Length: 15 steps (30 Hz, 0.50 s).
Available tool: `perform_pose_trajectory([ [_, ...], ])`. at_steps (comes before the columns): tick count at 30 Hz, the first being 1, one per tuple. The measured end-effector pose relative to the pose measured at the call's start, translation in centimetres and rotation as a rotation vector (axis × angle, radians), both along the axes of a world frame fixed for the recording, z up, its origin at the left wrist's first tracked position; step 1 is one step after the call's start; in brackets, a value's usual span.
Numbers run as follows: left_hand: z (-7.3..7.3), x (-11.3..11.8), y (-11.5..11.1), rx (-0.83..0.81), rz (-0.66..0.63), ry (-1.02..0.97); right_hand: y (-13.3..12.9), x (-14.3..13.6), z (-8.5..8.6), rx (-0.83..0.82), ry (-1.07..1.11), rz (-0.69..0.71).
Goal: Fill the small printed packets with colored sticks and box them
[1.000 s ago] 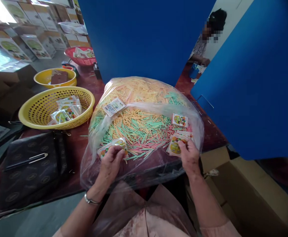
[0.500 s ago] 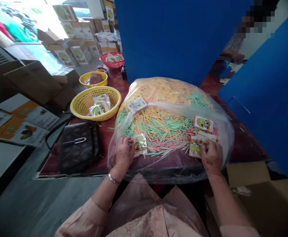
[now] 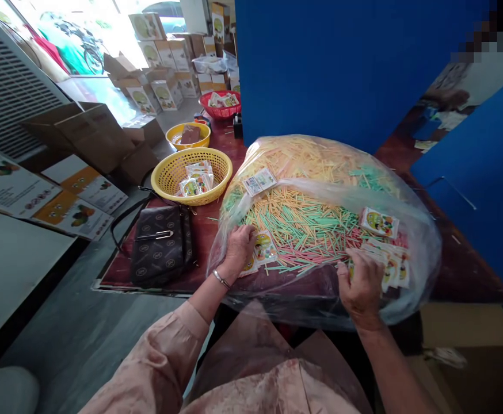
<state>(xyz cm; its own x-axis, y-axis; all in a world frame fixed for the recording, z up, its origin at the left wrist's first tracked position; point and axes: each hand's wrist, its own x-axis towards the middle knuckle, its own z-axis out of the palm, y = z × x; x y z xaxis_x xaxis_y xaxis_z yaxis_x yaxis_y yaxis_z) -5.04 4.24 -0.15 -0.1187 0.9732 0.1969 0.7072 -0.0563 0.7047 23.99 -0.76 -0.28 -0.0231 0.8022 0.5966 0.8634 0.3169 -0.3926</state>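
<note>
Swung leftward since a half-second ago, the view now carries the yellow basket [image 3: 159,185] and black handbag [image 3: 159,250] nearer the middle of the frame, while the right hand [image 3: 361,282] shifts toward the left across the near side of the clear plastic bag [image 3: 426,244]. Its thumb stands apart from its bent fingers, beside a fanned row of printed packets [image 3: 392,267] at lower right of center; whether it grips one cannot be told.

At lower center-left, the left hand [image 3: 238,248], a metal bracelet [image 3: 221,279] at the wrist, curls its fingers over a pair of packets [image 3: 265,247] at the bag's near left; its thumb is hidden, and a pinch cannot be confirmed. Between the hands, green, orange and pink sticks [image 3: 307,227] lie heaped in the open bag on a dark red table [image 3: 463,270]. One loose packet [image 3: 260,181] rests tilted at the heap's left, another packet [image 3: 380,223] at its right, just above the fanned row.

More packets sit in the yellow basket, left of center, and in a red basket [image 3: 206,109] farther back. Printed cartons [image 3: 167,89] stack at upper left; a blue panel [image 3: 320,69] rises behind the bag. At upper right, a co-worker's hand [image 3: 454,99] shows, blurred.
</note>
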Motion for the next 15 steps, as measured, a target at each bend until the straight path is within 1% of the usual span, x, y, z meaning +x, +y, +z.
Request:
perform_pose_trajectory([
  [1,0.5,-0.2,-0.1,-0.013,-0.01,-0.065,0.0,-1.2,0.0,-0.092,0.119,0.056],
  [2,1.0,-0.2,-0.2,-0.04,-0.023,-0.179,0.0,-2.6,-0.1,-0.2,0.26,0.112],
  [5,2.7,0.4,-1.0,-0.16,-0.024,-0.667,0.0,-6.6,-0.3,-0.521,0.724,0.263],
  [6,3.1,0.9,-1.4,-0.183,0.005,-0.801,-0.1,-7.9,-0.3,-0.592,0.842,0.312],
  [8,3.6,1.9,-2.4,-0.193,0.082,-0.954,-0.1,-9.9,-0.5,-0.663,0.985,0.391],
  [10,3.6,2.7,-3.4,-0.219,0.115,-1.026,-0.2,-11.0,-0.6,-0.658,1.021,0.379],
  [12,3.4,2.9,-4.2,-0.272,0.07,-0.998,-0.1,-11.0,-0.5,-0.606,0.97,0.285],
  [14,3.3,2.6,-4.7,-0.249,0.028,-0.838,0.2,-10.0,0.0,-0.552,0.822,0.223],
  [15,3.4,2.4,-4.8,-0.197,0.004,-0.718,0.4,-9.4,0.5,-0.534,0.713,0.248],
])
